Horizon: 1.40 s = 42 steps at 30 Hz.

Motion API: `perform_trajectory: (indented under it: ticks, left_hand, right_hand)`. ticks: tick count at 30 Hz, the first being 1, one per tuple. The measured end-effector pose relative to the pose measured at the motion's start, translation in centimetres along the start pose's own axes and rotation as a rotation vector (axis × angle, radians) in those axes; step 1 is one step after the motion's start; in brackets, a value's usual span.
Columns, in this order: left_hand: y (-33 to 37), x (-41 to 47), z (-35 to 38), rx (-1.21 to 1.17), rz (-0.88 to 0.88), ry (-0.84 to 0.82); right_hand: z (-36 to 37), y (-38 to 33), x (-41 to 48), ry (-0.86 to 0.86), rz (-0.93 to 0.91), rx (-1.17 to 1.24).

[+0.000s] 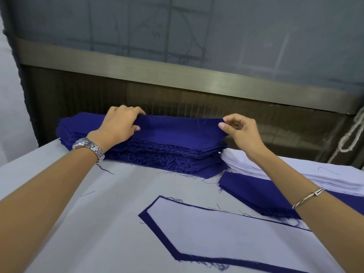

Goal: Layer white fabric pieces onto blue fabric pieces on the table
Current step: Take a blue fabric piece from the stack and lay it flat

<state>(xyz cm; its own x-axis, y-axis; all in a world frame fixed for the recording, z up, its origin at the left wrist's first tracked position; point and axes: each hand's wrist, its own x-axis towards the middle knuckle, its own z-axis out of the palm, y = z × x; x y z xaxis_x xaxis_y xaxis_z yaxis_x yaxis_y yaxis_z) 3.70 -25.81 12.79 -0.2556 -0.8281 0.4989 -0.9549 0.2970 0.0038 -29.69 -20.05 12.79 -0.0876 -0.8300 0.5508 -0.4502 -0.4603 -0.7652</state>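
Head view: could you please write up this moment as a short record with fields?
Left hand: grips the left end of the top dark blue fabric piece
Right hand: pinches that piece's right end
Source: tall stack of dark blue cut fabric pieces, frayed edges, at the table far side
White supply: stack of white fabric pieces, right of it
Finished: white fabric piece lying on a blue fabric piece, blue border showing
Also: lower pile of blue pieces, before the white stack
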Motion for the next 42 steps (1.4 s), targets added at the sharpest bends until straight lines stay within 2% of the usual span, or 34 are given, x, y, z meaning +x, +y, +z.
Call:
perform_trajectory:
  ticks: [4,11,18,23,27,29,32,36,39,42]
  left_hand:
    - [-1.4,-0.2,-1.9,0.157,-0.040,0.032]
    - [-2.2,-0.7,-4.8,0.207,-0.119,-0.034]
    - [0.1,-0.7,-6.1,0.148,-0.017,-0.003]
    - [2.0,-1.1,-7.0,-0.256,0.003,-0.160]
    - [2.9,-2.2,-7.4,-0.455,0.055,-0.316]
    - [3.6,-3.1,-7.4,-0.542,0.064,-0.302]
    - [4.7,-4.8,-7.1,-0.624,0.055,-0.271]
    - [5.8,-6.8,-6.1,-0.685,0.063,-0.432]
    - [6.2,-8.0,-4.6,-0.722,0.053,-0.499]
    - [6.6,-9.4,-3.2,-0.794,0.049,-0.551]
  right_hand:
    - [-0.6,-0.8,-0.4,-0.004,-0.050,0.003]
    - [-4.2,-2.1,-1.6,0.063,-0.068,-0.053]
    - [-11.4,-1.5,-4.6,0.127,-0.004,-0.138]
    - [-16.4,-0.1,-6.8,0.099,0.131,-0.130]
    - [-19.6,0.7,-8.6,-0.002,0.229,-0.162]
    - [-21.2,1.1,-9.5,-0.043,0.280,-0.151]
    - [-24.0,2.3,-10.9,-0.137,0.370,-0.090]
    - [-28.6,6.4,-12.3,-0.333,0.516,-0.120]
    - [-31.7,10.7,-13.1,-0.389,0.639,-0.181]
    - [-34.3,14.4,-14.0,-0.447,0.651,-0.293]
